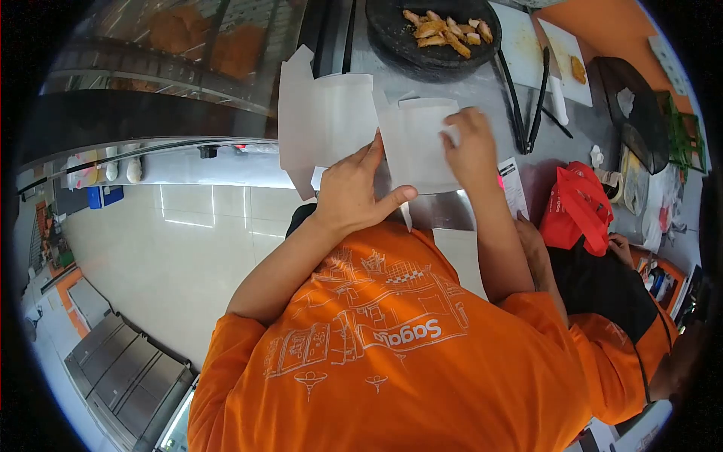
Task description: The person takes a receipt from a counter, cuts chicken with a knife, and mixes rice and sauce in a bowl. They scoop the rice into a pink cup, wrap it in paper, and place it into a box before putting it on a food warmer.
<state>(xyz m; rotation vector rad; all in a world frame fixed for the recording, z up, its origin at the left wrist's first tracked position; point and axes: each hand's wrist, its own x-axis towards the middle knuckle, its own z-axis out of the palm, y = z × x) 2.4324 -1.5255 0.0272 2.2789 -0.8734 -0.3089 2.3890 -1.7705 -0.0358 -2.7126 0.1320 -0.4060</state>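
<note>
A white paper takeaway box point(343, 113) lies unfolded on the metal counter, its two halves side by side and several side flaps raised. My left hand point(352, 184) rests at the fold between the halves, fingers stretched and thumb spread out. At the far edge of the right half, my right hand point(473, 147) is slightly blurred. Its fingers curl toward the thumb, with a white bit of the box's edge showing between them.
Behind the box, a dark bowl point(388, 45) holds fried meat strips point(444, 32). Black tongs point(527, 113), a white-handled knife point(558, 102) and a cutting board point(580, 45) lie to the right. A co-worker's hand point(533, 245) is near a receipt point(513, 188) and a red bag point(578, 207).
</note>
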